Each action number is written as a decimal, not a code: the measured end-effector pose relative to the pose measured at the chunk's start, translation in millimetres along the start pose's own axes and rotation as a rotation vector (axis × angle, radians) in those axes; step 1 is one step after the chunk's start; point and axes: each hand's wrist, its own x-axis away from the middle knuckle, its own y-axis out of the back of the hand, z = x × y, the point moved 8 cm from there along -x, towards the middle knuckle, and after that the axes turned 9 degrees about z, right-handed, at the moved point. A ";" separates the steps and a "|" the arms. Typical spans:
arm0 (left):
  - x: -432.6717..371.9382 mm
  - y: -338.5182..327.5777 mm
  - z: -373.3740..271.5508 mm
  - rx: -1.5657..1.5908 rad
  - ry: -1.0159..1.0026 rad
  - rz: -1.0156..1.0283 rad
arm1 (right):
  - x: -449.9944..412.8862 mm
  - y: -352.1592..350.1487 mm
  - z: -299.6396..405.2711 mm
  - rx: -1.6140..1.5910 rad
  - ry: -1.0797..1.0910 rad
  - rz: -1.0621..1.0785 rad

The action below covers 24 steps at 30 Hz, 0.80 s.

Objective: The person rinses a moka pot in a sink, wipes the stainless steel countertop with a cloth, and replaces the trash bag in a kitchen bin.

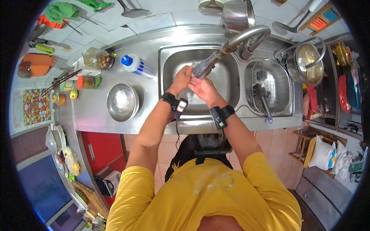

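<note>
Both hands are over the large stainless-steel sink basin (173, 108), close under the tap's spout end (205, 65). My left hand (182, 79) shows its back, and its fingertips meet the fingers of my right hand. Its palm is hidden, so I cannot tell if anything is inside it. Palm up and with curled fingers, my right hand (204, 90) shows nothing held. The spout covers part of its fingertips. A black strap with a small device sits on each wrist. The curved metal tap (245, 33) arches over the basin from the back right.
Left of the basin stand a metal bowl (122, 102) and a white bottle with a blue cap (138, 66). Glass jars (94, 58) line the back left. The smaller right basin holds a wire rack (273, 86) and a long-handled tool (265, 106). A metal pot (235, 16) hangs behind.
</note>
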 end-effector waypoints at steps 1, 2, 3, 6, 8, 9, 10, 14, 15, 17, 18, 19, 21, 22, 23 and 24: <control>7.2 -8.1 16.0 0.240 0.176 0.126 | 6.5 2.2 -1.9 0.129 -0.068 -0.012; 15.3 -8.6 14.7 0.202 0.159 0.203 | 12.7 12.1 0.2 0.221 -0.104 -0.130; 25.5 -3.0 20.4 0.199 0.167 0.204 | 14.4 9.1 1.2 0.213 -0.108 -0.130; 57.3 2.6 -4.2 -0.151 0.177 0.413 | 26.4 23.3 9.1 0.245 -0.230 -0.250; 94.7 20.9 -5.5 -0.405 0.120 0.410 | 27.7 8.8 3.3 0.289 -0.237 -0.270; 109.7 24.3 -9.5 -0.647 0.053 0.411 | 29.6 7.6 1.8 0.340 -0.240 -0.303; 120.9 25.8 -16.8 -0.651 0.053 0.413 | 29.4 9.8 0.5 0.336 -0.239 -0.302; 155.2 40.7 -28.5 -0.831 0.319 0.398 | 35.8 19.7 -9.3 0.301 -0.299 -0.340; 161.7 43.0 -28.2 -0.840 0.405 0.381 | 38.4 23.4 -10.2 0.304 -0.310 -0.362; 164.8 41.4 -33.5 -0.837 0.381 0.328 | 42.2 29.7 -10.4 0.320 -0.331 -0.383; 168.4 40.5 -23.3 -0.770 0.449 0.318 | 45.2 27.2 -12.5 0.386 -0.368 -0.374; 173.1 39.7 -10.6 -0.704 0.520 0.306 | 47.9 26.1 -16.1 0.450 -0.408 -0.362; 167.5 40.1 -3.5 -0.657 0.413 0.202 | 53.2 24.5 -26.8 0.458 -0.459 -0.326; 157.8 37.5 -8.2 -0.541 0.326 0.210 | 57.2 24.8 -35.6 0.512 -0.536 -0.330; 147.0 35.2 -13.8 -0.425 0.239 0.219 | 61.2 25.7 -41.8 0.565 -0.613 -0.334; 132.7 35.4 -31.2 -0.301 0.170 0.161 | 65.3 24.0 -43.5 0.553 -0.651 -0.341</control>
